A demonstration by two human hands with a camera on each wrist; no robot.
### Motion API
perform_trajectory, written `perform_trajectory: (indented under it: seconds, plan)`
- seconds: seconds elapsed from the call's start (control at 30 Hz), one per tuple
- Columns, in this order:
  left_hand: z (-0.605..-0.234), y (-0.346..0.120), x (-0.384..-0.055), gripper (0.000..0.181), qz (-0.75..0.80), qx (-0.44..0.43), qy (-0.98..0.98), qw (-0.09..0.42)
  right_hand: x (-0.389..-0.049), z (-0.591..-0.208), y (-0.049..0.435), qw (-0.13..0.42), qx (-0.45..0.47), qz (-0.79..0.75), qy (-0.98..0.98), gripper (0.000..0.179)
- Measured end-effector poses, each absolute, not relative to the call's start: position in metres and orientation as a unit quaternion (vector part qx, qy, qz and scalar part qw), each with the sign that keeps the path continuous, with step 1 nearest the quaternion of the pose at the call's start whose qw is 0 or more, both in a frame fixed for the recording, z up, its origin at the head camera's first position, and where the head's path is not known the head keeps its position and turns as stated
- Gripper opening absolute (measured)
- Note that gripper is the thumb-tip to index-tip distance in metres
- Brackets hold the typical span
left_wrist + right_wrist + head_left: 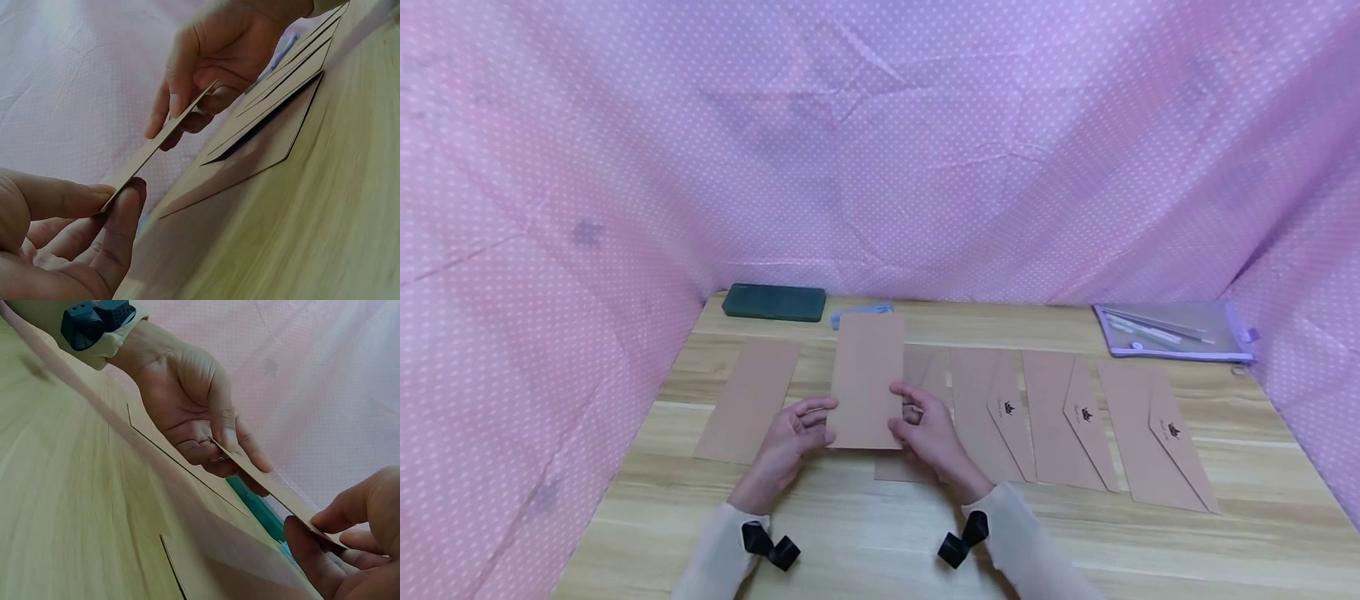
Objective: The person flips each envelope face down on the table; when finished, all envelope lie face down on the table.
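Both hands hold up one brown kraft envelope (868,379), plain side toward the head camera, above the table. My left hand (792,437) pinches its left edge near the bottom between thumb and fingers. On the opposite edge, my right hand (931,427) pinches it the same way. The wrist views show the held envelope (159,140) edge-on and tilted, raised off the wood. Behind the right hand lies another envelope (925,367), partly covered. To the left of the hands, a plain brown envelope (751,400) lies flat.
Right of the hands lie more envelopes with crown-printed flaps: one (981,417), a second (1056,417) and a third (1138,433). Along the back are a dark green case (775,302), a small blue object (880,308) and a purple-edged clear pouch (1176,331) with pens. Pink dotted cloth (880,167) hangs behind.
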State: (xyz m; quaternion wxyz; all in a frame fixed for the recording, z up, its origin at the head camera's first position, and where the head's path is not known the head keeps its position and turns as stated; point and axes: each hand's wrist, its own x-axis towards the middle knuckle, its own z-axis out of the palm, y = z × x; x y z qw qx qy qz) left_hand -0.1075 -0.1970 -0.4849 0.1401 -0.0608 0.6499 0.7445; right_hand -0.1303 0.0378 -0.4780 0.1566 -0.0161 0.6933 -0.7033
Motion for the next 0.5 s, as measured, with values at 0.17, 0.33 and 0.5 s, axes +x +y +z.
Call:
perform_trajectory:
  seconds: [0.17, 0.33, 0.5]
  plan:
    - [-0.483, -0.21, -0.106, 0.057, 0.733, -0.071, 0.661, 0.144, -0.131, -0.482, 0.027, 0.145, -0.043, -0.677, 0.72, 0.052]
    - [-0.487, -0.23, -0.104, 0.055, 0.729, -0.057, 0.666, 0.147, -0.132, -0.487, 0.011, 0.141, -0.067, -0.659, 0.736, 0.052]
    - [-0.489, -0.249, -0.099, 0.055, 0.733, -0.054, 0.665, 0.136, -0.131, -0.488, -0.005, 0.144, -0.081, -0.641, 0.749, 0.051]
